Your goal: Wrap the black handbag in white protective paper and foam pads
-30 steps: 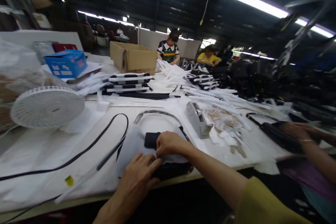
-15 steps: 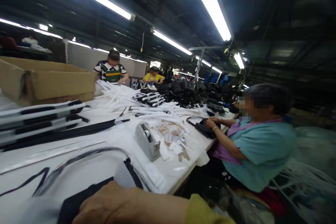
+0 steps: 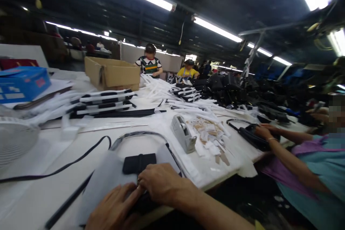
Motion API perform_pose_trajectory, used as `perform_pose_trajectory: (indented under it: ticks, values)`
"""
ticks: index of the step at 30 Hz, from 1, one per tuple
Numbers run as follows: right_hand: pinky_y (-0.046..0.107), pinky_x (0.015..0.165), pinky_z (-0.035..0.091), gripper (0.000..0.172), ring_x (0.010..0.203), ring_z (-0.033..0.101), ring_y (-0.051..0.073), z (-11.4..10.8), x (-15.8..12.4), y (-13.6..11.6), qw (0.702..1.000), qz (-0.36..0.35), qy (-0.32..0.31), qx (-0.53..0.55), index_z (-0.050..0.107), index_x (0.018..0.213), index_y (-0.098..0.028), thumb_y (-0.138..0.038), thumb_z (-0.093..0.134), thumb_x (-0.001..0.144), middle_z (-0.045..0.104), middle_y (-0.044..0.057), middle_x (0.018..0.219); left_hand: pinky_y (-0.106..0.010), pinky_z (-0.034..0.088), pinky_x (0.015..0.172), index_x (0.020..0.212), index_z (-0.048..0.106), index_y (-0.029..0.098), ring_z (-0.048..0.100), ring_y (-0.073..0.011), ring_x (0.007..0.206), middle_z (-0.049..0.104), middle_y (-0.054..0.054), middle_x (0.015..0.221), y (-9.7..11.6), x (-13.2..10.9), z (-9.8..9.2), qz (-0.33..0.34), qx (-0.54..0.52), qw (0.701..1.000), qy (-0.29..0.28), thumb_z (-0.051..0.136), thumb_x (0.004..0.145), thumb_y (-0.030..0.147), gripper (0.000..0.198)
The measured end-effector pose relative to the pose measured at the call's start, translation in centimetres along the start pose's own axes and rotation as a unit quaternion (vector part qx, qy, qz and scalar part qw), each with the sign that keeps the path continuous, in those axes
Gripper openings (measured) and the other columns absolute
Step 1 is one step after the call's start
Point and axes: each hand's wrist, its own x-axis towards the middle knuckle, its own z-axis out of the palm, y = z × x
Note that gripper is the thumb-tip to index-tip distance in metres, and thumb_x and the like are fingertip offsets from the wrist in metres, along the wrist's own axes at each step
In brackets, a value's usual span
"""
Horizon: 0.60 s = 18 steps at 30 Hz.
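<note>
My left hand [image 3: 113, 210] and my right hand [image 3: 161, 183] rest close together at the table's near edge, on a black bag piece [image 3: 138, 162] that is partly wrapped in white paper [image 3: 104, 179]. The right hand's fingers curl down onto the piece and paper. The left hand's fingers lie stretched toward the right hand, touching the paper. A clear, curved handle [image 3: 137, 136] arcs just beyond the piece. What lies under the palms is hidden.
A grey tape dispenser [image 3: 183, 138] and paper scraps [image 3: 210, 140] lie to the right. A black strap [image 3: 67, 165], a white fan [image 3: 16, 142], a blue box [image 3: 23, 82] and a cardboard box [image 3: 113, 73] stand left and behind. A co-worker's hands [image 3: 262, 131] hold a black bag at right.
The view swung right toward the seated co-worker, then back left and down. Both my hands are again in view on the black piece, about as they were a second ago.
</note>
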Motion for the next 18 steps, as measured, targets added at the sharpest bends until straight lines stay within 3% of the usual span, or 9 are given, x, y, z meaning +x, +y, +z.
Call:
perform_pose_trajectory:
  ticks: [3,6,9,13,16,18]
  values:
    - [0.038,0.093,0.049,0.025,0.095,0.066,0.022,0.1,-3.3,0.7,0.997,0.024,0.063,0.038,0.066,0.106,-0.021,-0.039,0.052,0.096,0.072,0.006,0.098,-0.026,0.057,0.082,0.132,0.051,0.033,0.068,-0.0194,0.096,0.068,-0.002,0.114,0.7,0.7,-0.7,-0.004,0.025,1.0,0.006,0.057,0.086,0.023,0.047]
    - [0.05,0.115,0.03,0.046,0.123,0.055,0.027,1.5,-5.6,2.4,0.993,0.023,0.109,0.051,0.059,0.125,-0.026,-0.048,0.067,0.085,0.066,0.006,0.125,-0.03,0.055,0.087,0.129,0.052,0.033,0.067,-0.0195,0.099,0.067,-0.003,0.115,1.8,1.4,-0.9,-0.015,0.045,0.999,0.014,0.051,0.086,0.012,0.049]
    - [0.052,0.117,0.027,0.058,0.138,0.041,0.03,3.7,-6.3,4.2,0.99,0.031,0.137,0.024,0.051,0.137,-0.027,-0.038,0.07,0.083,0.053,0.007,0.143,-0.033,0.053,0.091,0.126,0.053,0.032,0.066,-0.019,0.099,0.067,-0.003,0.115,3.1,2.6,-1.2,-0.056,0.056,0.997,0.004,0.048,0.081,0.002,0.055]
    - [0.048,0.113,0.038,0.057,0.138,0.042,0.029,6.4,-5.7,5.4,0.981,0.044,0.19,-0.005,0.055,0.134,-0.026,-0.015,0.065,0.08,0.055,0.006,0.142,-0.031,0.053,0.088,0.126,0.053,0.03,0.066,-0.0185,0.096,0.067,-0.004,0.111,4.3,3.9,-1.1,-0.082,0.064,0.994,0.013,0.046,0.082,-0.001,0.054]
    - [0.05,0.115,0.035,0.054,0.135,0.045,0.028,6.7,-5.4,5.8,0.977,0.048,0.206,-0.007,0.061,0.127,-0.026,-0.009,0.062,0.076,0.059,0.005,0.138,-0.027,0.052,0.08,0.124,0.054,0.03,0.066,-0.0168,0.087,0.066,-0.004,0.105,4.5,4.4,-0.5,-0.088,0.068,0.994,0.015,0.047,0.085,0.003,0.048]
    - [0.054,0.117,0.029,0.052,0.136,0.045,0.029,5.7,-5.4,6.2,0.981,0.059,0.184,0.013,0.062,0.125,-0.027,-0.012,0.064,0.075,0.059,0.005,0.138,-0.026,0.052,0.078,0.124,0.054,0.03,0.065,-0.0163,0.084,0.066,-0.004,0.104,4.5,4.7,-0.2,-0.092,0.069,0.993,0.013,0.048,0.086,0.004,0.047]
